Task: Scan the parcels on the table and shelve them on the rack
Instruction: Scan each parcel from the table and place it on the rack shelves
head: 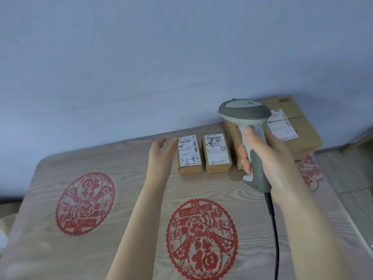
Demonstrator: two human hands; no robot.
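Two small cardboard parcels stand side by side at the table's far edge: the left small parcel (189,155) and the right small parcel (217,153), both with white labels and handwriting. A large cardboard parcel (290,128) lies behind them to the right, partly hidden by the scanner. My right hand (268,154) grips the handle of a grey and white barcode scanner (245,118), held above the table with its head pointing away. My left hand (161,153) is open, fingers apart, just left of the left small parcel and holding nothing.
The table (131,178) has a wood-grain cover with red paper-cut circles (84,203). A black cable (274,229) hangs from the scanner toward the front edge. A blue-grey wall (141,57) rises behind. Floor and another cardboard piece (361,142) show at the right.
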